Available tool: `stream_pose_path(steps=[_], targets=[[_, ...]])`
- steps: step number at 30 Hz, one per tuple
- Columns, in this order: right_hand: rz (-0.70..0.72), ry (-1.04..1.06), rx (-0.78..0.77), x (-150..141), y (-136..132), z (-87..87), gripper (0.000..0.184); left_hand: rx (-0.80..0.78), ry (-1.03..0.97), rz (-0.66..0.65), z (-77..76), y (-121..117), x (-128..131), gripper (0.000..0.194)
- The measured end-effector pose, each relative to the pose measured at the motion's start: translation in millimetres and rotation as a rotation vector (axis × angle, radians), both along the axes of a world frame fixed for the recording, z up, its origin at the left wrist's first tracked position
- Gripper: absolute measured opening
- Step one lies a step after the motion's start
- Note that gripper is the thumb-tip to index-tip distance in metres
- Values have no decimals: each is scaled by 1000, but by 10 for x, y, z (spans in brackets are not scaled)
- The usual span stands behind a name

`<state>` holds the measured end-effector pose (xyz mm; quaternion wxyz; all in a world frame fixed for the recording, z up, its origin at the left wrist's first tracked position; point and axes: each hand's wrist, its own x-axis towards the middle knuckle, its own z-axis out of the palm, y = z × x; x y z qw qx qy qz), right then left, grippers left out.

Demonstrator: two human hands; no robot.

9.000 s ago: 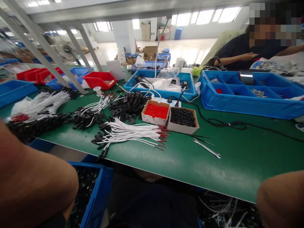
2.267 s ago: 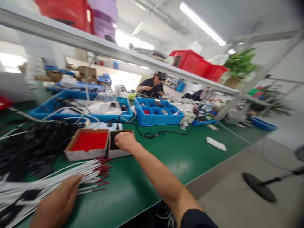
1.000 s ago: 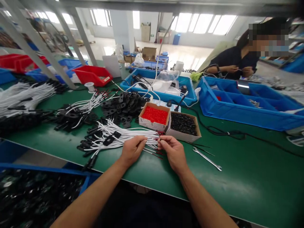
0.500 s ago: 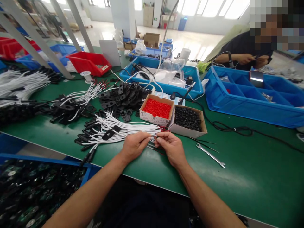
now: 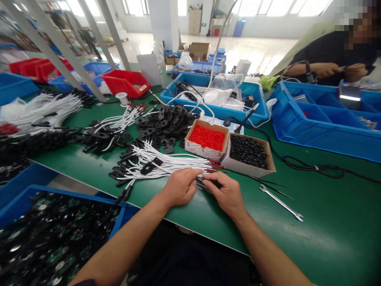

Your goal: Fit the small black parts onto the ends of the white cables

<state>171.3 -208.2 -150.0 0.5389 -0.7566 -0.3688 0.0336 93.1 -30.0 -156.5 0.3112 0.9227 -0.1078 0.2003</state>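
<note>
My left hand [image 5: 182, 187] is closed in a pinch on a white cable [image 5: 166, 171], which runs back to a flat black plate [image 5: 151, 166] threaded on it. Close against its fingertips, my right hand [image 5: 226, 194] is also closed, thumb against fingers. What it pinches is too small and covered to make out. Beyond both hands lies a bundle of white cables [image 5: 175, 159] with black connectors at the left and red and dark wire ends [image 5: 217, 165] at the right. Thin dark strands lie on the table below the fingers.
Behind the hands stand a box of small red parts [image 5: 207, 137] and a box of black parts [image 5: 248, 153]. A wrench [image 5: 281, 202] lies to the right. Black plates [image 5: 166, 123] are heaped behind. A divided blue bin [image 5: 324, 131] stands near another person's hands [image 5: 342, 71].
The view has turned a little left, so everything sits further right in the picture. My hands remain together at the cable's end, and the right fingers have shifted their pinch.
</note>
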Motion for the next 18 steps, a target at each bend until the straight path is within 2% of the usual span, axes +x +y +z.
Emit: stream_pose_path(steps=[2,6,8,11,14,18], targets=[[45,-122,-28,13,-2,-3,13,19,-19,-18,-11,-6,-1,37],[100,-221,-67,37,1,-10,16,143,-11,-20,-25,-22,13,30],[60,-239,-60,44,-5,-9,14,201,-16,55,-16,-29,18,27],[-3,-249,-53,52,-19,-8,11,192,-17,157,15,-32,12,28],[-18,-240,-88,54,-37,-6,9,168,60,68,49,-38,-5,26],[47,-254,-136,44,-63,11,10,174,136,-5,57,-46,-17,38]])
